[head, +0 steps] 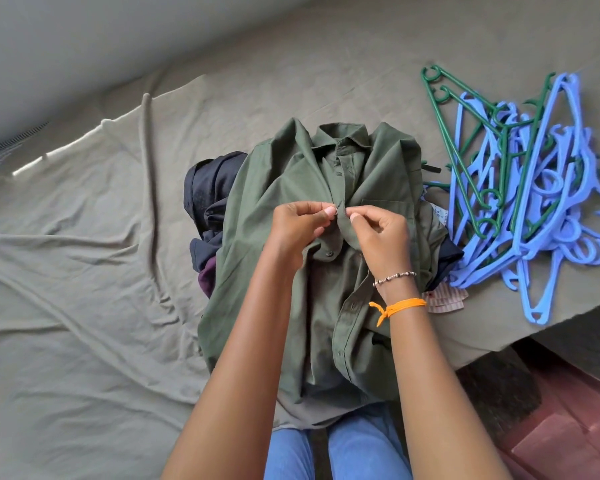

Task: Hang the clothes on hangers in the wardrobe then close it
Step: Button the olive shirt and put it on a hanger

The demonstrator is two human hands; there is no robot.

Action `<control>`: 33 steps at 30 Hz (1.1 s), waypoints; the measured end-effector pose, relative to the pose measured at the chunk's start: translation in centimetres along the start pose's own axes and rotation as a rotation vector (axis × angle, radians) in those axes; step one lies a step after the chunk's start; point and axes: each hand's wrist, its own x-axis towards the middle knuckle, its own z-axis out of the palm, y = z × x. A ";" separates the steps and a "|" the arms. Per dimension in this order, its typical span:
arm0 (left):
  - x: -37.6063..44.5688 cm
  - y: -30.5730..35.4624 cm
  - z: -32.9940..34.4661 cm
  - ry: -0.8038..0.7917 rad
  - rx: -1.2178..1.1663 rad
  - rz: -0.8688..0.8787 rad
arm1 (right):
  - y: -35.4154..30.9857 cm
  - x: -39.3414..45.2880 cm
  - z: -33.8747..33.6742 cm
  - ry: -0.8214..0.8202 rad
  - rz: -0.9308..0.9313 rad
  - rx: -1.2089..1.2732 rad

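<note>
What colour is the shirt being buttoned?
Olive green shirt, plain with no pattern, seen in the head view.

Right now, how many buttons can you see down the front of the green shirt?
3 on the green shirt: one below the collar, one under the left hand, one low on the placket. The hands may hide another.
</note>
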 end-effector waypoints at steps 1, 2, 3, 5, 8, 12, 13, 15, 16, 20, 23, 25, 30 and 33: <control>0.1 0.0 -0.1 -0.019 0.000 -0.007 | 0.0 0.2 0.1 -0.008 0.014 0.014; 0.1 0.0 -0.3 -0.038 0.003 -0.011 | -0.1 0.5 0.2 -0.021 0.033 0.031; 0.2 0.0 -0.4 -0.053 0.003 -0.014 | -0.1 0.6 0.3 -0.033 0.052 0.048; 0.4 0.0 -0.6 -0.077 -0.013 -0.023 | 0.0 0.8 0.6 -0.025 0.063 0.049; 0.5 -0.1 -0.6 -0.092 -0.027 -0.044 | 0.1 0.7 1.2 0.034 0.027 -0.015; 0.8 -0.8 -0.2 -0.017 0.016 -0.020 | 0.2 0.1 2.0 0.098 -0.022 -0.131; 0.8 -0.9 -0.1 0.006 0.015 -0.014 | 0.2 0.0 2.0 0.104 -0.021 -0.143; 0.9 -1.3 0.1 0.039 0.047 0.018 | 0.5 -0.2 2.0 0.098 -0.017 -0.155; 1.0 -1.4 0.1 0.048 0.092 0.049 | 0.7 -0.2 1.9 0.094 -0.021 -0.164; 1.8 -2.1 0.3 0.084 0.347 0.221 | 0.9 -0.2 1.6 0.090 -0.032 -0.176; 2.0 -2.2 0.1 0.008 0.391 0.288 | 0.5 0.5 0.6 -0.018 0.143 0.023; 1.7 -2.1 -0.2 -0.117 0.243 0.265 | -0.1 1.0 -0.4 -0.178 0.326 0.243; 0.2 -2.6 -0.1 -0.013 0.042 0.234 | 0.3 1.7 -1.4 -0.130 0.371 0.277; -1.4 -5.3 -0.1 0.238 0.273 0.368 | 1.2 -0.3 -1.9 0.147 0.095 0.061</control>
